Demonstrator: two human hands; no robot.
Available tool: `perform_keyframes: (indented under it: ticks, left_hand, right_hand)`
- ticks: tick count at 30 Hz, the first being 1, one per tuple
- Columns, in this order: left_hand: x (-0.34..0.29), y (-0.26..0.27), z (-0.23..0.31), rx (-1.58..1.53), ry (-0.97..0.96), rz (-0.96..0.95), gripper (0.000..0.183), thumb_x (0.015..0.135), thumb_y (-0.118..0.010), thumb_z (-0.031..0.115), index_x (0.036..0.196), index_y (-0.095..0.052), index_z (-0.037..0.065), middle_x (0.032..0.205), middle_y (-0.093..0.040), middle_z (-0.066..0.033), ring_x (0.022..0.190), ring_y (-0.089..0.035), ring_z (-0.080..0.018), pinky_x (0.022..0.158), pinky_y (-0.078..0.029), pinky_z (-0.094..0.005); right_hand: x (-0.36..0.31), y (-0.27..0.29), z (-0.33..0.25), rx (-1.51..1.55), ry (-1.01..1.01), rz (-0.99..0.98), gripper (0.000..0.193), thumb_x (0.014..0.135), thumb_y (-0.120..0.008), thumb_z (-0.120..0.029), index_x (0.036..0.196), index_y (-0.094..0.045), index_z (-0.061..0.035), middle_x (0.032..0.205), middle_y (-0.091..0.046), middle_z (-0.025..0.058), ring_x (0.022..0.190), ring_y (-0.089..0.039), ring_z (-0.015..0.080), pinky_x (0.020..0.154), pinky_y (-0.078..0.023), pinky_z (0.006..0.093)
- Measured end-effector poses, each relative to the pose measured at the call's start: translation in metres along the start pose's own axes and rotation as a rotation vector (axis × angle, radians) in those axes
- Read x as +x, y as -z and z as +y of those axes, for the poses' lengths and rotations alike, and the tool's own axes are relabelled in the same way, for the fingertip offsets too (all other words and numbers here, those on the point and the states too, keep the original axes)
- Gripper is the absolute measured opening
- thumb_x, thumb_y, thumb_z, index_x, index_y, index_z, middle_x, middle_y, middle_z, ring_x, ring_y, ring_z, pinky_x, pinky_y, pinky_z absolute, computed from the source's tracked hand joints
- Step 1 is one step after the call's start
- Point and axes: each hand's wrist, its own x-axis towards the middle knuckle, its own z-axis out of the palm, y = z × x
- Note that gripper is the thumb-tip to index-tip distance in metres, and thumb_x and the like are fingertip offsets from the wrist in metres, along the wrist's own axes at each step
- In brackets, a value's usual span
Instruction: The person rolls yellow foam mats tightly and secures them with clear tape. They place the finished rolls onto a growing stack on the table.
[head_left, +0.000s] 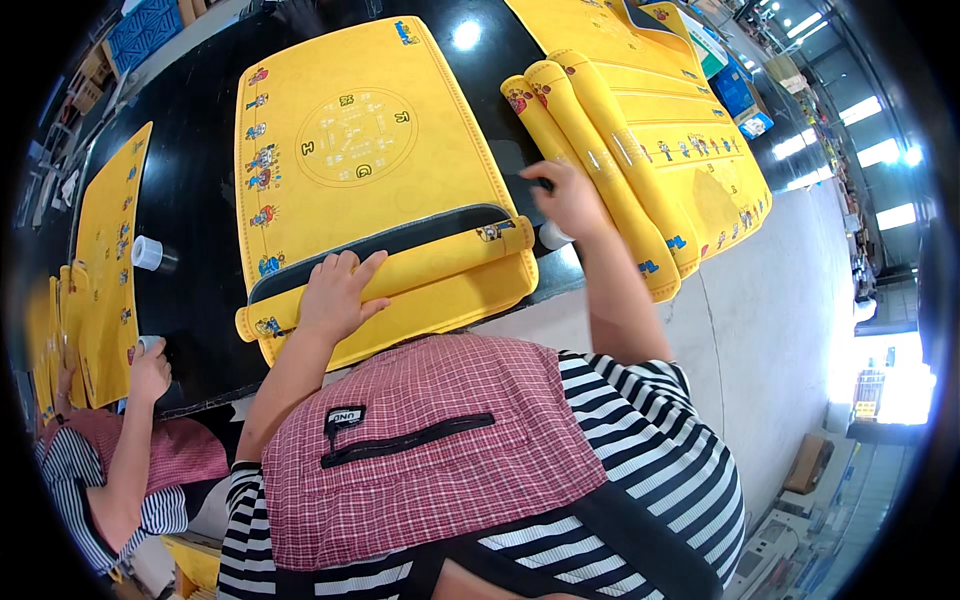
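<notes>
A yellow mat with cartoon figures and a printed circle lies on the black table in front of me. Its near end is curled into a roll, and the dark backing shows along the curl. More yellow mat sticks out beneath that roll. My left hand rests on the roll's left half, fingers spread. Right of the mat, my right hand is raised with its fingers curled together; what they hold, if anything, cannot be made out. Just below it, a white tape roll stands by the mat, partly covered by my wrist.
Several rolled yellow mats lie side by side at right, beside flat ones. Another white tape roll stands on the black table. At left, a co-worker's hand holds a whitish roll near more yellow mats.
</notes>
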Motion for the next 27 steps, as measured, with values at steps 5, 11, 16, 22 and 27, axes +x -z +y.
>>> perform_keyframes:
  ticks: [5,11,16,22,27]
  left_hand:
    - [0.003,-0.006,-0.005,0.066,-0.075,0.008,0.077,0.082,-0.075,0.057,0.145,-0.056,0.017,0.105,-0.060,-0.0116,0.102,-0.059,-0.0322,0.090,-0.047,-0.0446]
    - [0.000,0.004,0.001,0.020,-0.042,-0.008,0.073,0.086,-0.073,0.055,0.147,-0.055,0.018,0.108,-0.060,-0.0116,0.104,-0.058,-0.0316,0.093,-0.047,-0.0454]
    - [-0.010,0.003,-0.001,0.020,-0.022,-0.010,0.073,0.091,-0.071,0.054,0.151,-0.051,0.019,0.114,-0.059,-0.0118,0.110,-0.056,-0.0312,0.099,-0.046,-0.0445]
    - [-0.010,0.000,-0.002,0.008,-0.036,-0.002,0.072,0.092,-0.070,0.053,0.152,-0.050,0.019,0.116,-0.058,-0.0112,0.111,-0.055,-0.0306,0.100,-0.045,-0.0436]
    - [-0.011,0.002,0.000,0.030,-0.023,-0.010,0.072,0.092,-0.070,0.054,0.152,-0.050,0.019,0.114,-0.058,-0.0109,0.110,-0.055,-0.0301,0.098,-0.045,-0.0429]
  right_hand:
    - [-0.023,0.026,0.081,-0.420,0.142,-0.516,0.031,0.074,-0.070,-0.003,0.104,-0.074,-0.0112,0.111,-0.072,0.0127,0.105,-0.069,0.0360,0.088,-0.056,0.0458]
    - [-0.036,0.002,0.072,-0.480,-0.187,-0.444,0.015,0.079,-0.067,-0.006,0.093,-0.068,-0.0108,0.094,-0.073,0.0165,0.094,-0.070,0.0392,0.081,-0.055,0.0476]
    - [-0.036,0.008,0.047,-0.456,-0.223,-0.427,0.014,0.078,-0.068,-0.005,0.091,-0.067,-0.0089,0.093,-0.073,0.0177,0.093,-0.070,0.0407,0.079,-0.054,0.0476]
    - [-0.048,0.004,0.052,-0.437,-0.248,-0.361,0.014,0.079,-0.067,-0.001,0.091,-0.067,-0.0077,0.092,-0.072,0.0181,0.094,-0.069,0.0400,0.080,-0.054,0.0471]
    - [-0.045,0.006,0.043,-0.425,-0.297,-0.387,0.017,0.079,-0.069,0.001,0.094,-0.069,-0.0080,0.097,-0.074,0.0182,0.097,-0.070,0.0387,0.083,-0.055,0.0448]
